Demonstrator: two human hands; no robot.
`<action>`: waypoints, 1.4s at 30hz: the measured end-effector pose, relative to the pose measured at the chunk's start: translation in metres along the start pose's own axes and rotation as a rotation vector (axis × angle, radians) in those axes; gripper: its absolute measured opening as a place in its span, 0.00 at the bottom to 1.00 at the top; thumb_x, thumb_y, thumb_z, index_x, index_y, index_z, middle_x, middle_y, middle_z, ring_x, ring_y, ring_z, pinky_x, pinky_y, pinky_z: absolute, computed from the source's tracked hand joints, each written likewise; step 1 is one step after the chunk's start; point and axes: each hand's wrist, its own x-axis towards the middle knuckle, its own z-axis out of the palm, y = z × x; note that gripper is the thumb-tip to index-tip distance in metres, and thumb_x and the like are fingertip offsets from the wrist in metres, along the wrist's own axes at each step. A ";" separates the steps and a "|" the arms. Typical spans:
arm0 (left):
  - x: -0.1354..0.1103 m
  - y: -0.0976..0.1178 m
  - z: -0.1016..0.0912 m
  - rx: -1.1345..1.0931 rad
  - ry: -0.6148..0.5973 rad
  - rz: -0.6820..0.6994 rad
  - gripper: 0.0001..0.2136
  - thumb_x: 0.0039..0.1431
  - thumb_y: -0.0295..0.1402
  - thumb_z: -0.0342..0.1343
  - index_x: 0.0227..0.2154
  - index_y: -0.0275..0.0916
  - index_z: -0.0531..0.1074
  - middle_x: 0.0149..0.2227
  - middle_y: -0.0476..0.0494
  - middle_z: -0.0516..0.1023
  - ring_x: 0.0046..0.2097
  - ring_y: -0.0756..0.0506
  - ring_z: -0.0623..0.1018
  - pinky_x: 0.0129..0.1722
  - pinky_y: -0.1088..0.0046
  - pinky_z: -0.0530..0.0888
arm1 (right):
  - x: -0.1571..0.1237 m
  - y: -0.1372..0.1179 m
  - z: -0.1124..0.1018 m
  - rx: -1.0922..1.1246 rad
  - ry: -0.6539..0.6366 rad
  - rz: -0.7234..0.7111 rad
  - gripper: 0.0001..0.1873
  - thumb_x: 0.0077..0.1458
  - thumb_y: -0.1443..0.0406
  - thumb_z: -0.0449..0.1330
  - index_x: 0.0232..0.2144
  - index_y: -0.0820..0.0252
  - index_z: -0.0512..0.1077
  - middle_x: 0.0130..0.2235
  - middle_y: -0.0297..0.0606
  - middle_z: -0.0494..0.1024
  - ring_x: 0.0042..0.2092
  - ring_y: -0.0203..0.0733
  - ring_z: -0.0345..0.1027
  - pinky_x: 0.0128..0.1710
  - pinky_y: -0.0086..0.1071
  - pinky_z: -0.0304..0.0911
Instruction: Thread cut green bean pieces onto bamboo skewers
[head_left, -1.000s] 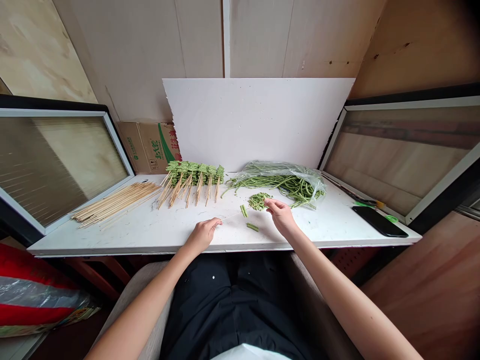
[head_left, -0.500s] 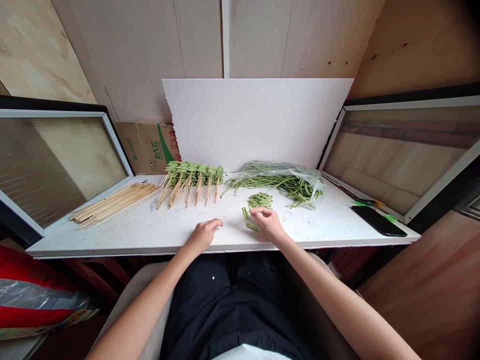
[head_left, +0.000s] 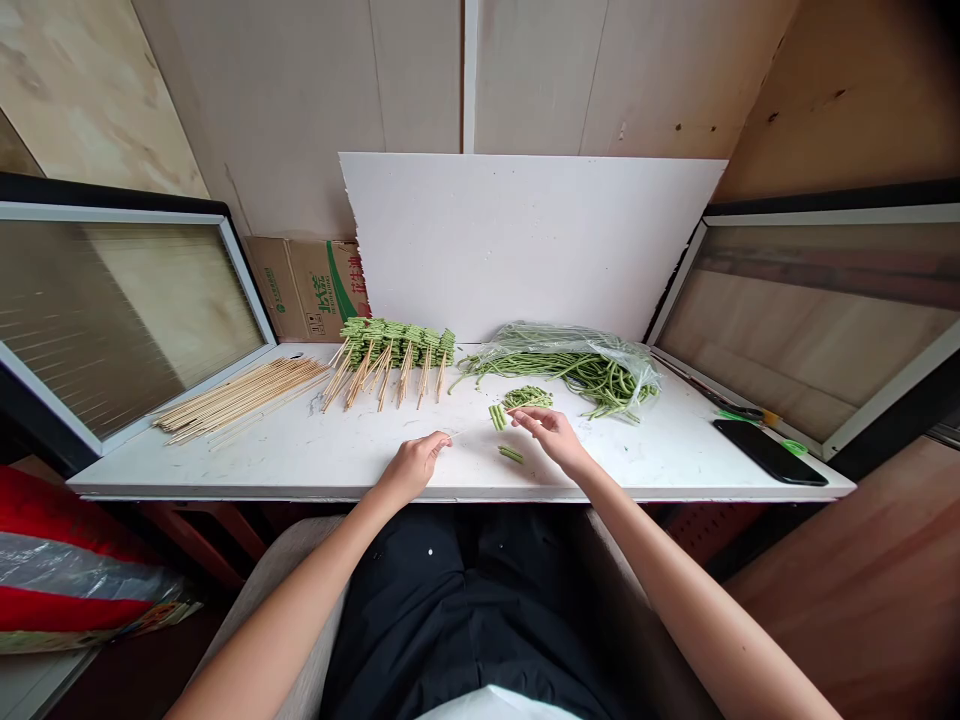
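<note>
My left hand [head_left: 414,466] is just above the front of the white table, thumb and fingers pressed together in a pinch. What it holds, if anything, I cannot make out. My right hand [head_left: 555,438] reaches over the table with fingers stretched out and slightly apart. Its fingertips are beside a short row of cut green bean pieces [head_left: 498,417], lying side by side. A small heap of cut bean pieces [head_left: 528,397] lies just behind those fingers. Closer to me, more bean pieces [head_left: 511,454] lie together on the tabletop.
Bean-loaded skewers [head_left: 397,345] are stacked at back left, beside loose bamboo skewers [head_left: 240,398]. Long green beans [head_left: 592,375] spill from a clear plastic bag [head_left: 581,335]. A black phone [head_left: 769,452] lies at right. A cardboard box [head_left: 304,290] and white board [head_left: 532,245] stand behind.
My right hand has shifted slightly right, its fingers stretching out from a pinch. The row beside it now shows more bean pieces. My left hand keeps its pinch; the view has shifted slightly.
</note>
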 end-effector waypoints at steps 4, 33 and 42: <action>0.000 0.000 0.001 -0.001 0.010 -0.002 0.15 0.75 0.32 0.44 0.47 0.43 0.77 0.42 0.43 0.85 0.41 0.45 0.83 0.41 0.72 0.76 | 0.000 0.001 -0.013 -0.288 -0.172 -0.069 0.14 0.48 0.49 0.74 0.27 0.52 0.86 0.34 0.42 0.86 0.36 0.52 0.75 0.40 0.41 0.66; -0.001 -0.006 0.006 -0.026 0.026 -0.013 0.14 0.74 0.33 0.45 0.47 0.44 0.78 0.47 0.44 0.86 0.48 0.42 0.85 0.47 0.70 0.80 | 0.012 0.044 -0.026 0.453 0.072 0.142 0.27 0.42 0.47 0.78 0.42 0.53 0.83 0.45 0.41 0.84 0.47 0.47 0.77 0.41 0.34 0.71; -0.001 -0.007 0.007 -0.035 0.021 0.013 0.15 0.73 0.31 0.46 0.47 0.44 0.79 0.47 0.44 0.86 0.50 0.42 0.85 0.49 0.69 0.81 | 0.014 0.050 -0.029 0.449 0.058 0.119 0.28 0.46 0.40 0.73 0.41 0.50 0.80 0.48 0.39 0.82 0.46 0.45 0.75 0.42 0.35 0.72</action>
